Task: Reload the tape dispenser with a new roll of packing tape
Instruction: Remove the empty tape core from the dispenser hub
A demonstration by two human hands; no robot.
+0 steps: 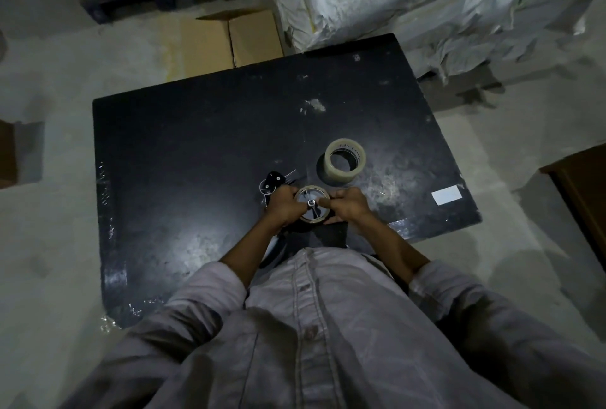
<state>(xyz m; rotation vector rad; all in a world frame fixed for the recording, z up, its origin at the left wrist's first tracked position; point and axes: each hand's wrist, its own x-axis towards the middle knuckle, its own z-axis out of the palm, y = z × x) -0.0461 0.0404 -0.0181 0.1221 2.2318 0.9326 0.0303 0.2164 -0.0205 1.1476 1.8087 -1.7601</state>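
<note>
Fingers of the left hand [284, 206] are curled round the tape dispenser [310, 202] to keep it steady. The right hand [348, 204] pinches the thin old roll [313, 188] on its hub, probably to remove it. The new roll [344, 161] stands near on the table [196, 146], ready to take.

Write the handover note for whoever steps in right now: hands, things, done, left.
Left hand grips the dispenser. Right hand grips the old roll, a thin ring seated on the dispenser's wheel, forefinger across the hub.
New roll sits hole-up on the table, just beyond the right hand, untouched.
Done: nothing swapped yet.
Left: pull the old roll off, fit the new roll, thread the tape.
</note>
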